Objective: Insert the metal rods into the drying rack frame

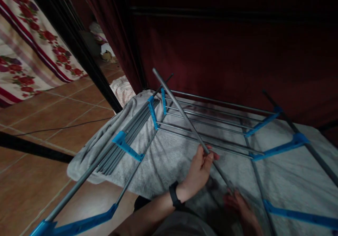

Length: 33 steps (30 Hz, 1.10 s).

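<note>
A long grey metal tube slants across the middle of the view, its far end raised above the rack. My left hand, with a black band at the wrist, is closed around the tube near its middle. Lower down, my right hand grips the tube near its near end; shadow hides part of its fingers. Around and beyond my hands stands a partly assembled rack of grey tubes with blue plastic brackets. Several thin rods span between the brackets at the back.
A bundle of grey rods lies on the left of the grey blanket. Dark red cloth hangs behind. Black posts frame the left side. A cable crosses the tiled floor, and a floral curtain hangs far left.
</note>
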Each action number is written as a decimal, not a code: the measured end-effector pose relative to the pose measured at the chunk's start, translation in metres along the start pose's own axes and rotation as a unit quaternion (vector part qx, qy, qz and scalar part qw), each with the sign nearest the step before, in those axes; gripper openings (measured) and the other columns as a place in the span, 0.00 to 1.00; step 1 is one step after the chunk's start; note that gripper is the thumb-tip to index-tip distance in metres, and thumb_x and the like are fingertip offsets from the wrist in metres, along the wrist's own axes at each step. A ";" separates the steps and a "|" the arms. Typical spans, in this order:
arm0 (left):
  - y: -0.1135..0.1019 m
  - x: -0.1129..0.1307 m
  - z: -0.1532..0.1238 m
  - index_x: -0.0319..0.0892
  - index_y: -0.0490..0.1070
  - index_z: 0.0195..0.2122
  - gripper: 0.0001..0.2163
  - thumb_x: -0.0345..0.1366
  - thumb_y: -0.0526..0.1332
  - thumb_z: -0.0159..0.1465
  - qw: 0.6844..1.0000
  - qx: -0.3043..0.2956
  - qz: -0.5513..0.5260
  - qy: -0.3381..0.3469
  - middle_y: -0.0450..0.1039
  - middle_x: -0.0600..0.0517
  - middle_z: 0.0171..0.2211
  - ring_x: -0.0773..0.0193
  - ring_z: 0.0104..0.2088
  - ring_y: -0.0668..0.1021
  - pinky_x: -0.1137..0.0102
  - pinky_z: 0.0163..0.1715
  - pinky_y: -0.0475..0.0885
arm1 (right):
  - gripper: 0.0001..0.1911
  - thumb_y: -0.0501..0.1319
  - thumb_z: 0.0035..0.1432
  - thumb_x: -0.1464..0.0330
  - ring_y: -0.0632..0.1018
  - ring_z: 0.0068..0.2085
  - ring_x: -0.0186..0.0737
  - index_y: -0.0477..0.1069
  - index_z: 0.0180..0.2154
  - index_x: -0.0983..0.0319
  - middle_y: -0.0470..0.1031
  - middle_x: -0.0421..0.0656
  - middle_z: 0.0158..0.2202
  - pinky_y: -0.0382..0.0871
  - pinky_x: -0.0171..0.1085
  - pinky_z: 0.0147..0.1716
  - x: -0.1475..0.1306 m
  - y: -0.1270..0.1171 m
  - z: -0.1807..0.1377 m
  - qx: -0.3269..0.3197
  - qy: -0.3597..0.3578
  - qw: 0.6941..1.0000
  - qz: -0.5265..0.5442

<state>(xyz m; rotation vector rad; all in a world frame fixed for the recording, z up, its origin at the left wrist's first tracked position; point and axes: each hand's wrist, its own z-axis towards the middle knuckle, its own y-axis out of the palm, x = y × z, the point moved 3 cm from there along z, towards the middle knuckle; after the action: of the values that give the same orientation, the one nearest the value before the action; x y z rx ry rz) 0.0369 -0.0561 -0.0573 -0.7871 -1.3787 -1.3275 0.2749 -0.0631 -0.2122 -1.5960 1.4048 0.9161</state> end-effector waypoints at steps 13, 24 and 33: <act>-0.077 0.032 0.028 0.48 0.84 0.44 0.08 0.42 0.70 0.65 0.974 0.108 0.187 0.061 0.82 0.47 0.38 0.53 0.41 0.81 0.65 0.47 0.72 | 0.28 0.75 0.48 0.44 0.81 0.33 0.48 0.84 0.43 0.56 0.83 0.47 0.33 0.78 0.45 0.34 -0.047 0.086 -0.010 -0.100 -0.038 0.994 0.038; -0.098 -0.014 0.024 0.51 0.85 0.36 0.10 0.31 0.78 0.54 0.969 0.116 0.218 -0.017 0.80 0.50 0.34 0.55 0.36 0.79 0.71 0.37 0.71 | 0.23 0.78 0.45 0.53 0.81 0.31 0.41 0.81 0.39 0.59 0.84 0.43 0.33 0.77 0.40 0.34 -0.111 0.038 0.022 0.011 -0.080 0.982 0.168; -0.109 -0.041 0.028 0.54 0.85 0.36 0.08 0.41 0.78 0.55 0.928 0.042 0.364 0.072 0.81 0.50 0.36 0.53 0.36 0.78 0.69 0.38 0.69 | 0.19 0.75 0.51 0.58 0.83 0.40 0.40 0.79 0.44 0.57 0.84 0.41 0.40 0.78 0.38 0.41 -0.133 0.020 0.025 0.114 -0.137 0.940 0.291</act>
<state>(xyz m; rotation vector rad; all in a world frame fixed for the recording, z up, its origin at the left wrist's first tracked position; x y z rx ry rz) -0.0609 -0.0408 -0.1247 -0.9923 -0.8798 -0.7159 0.2392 0.0128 -0.1039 -0.8429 1.7346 1.2053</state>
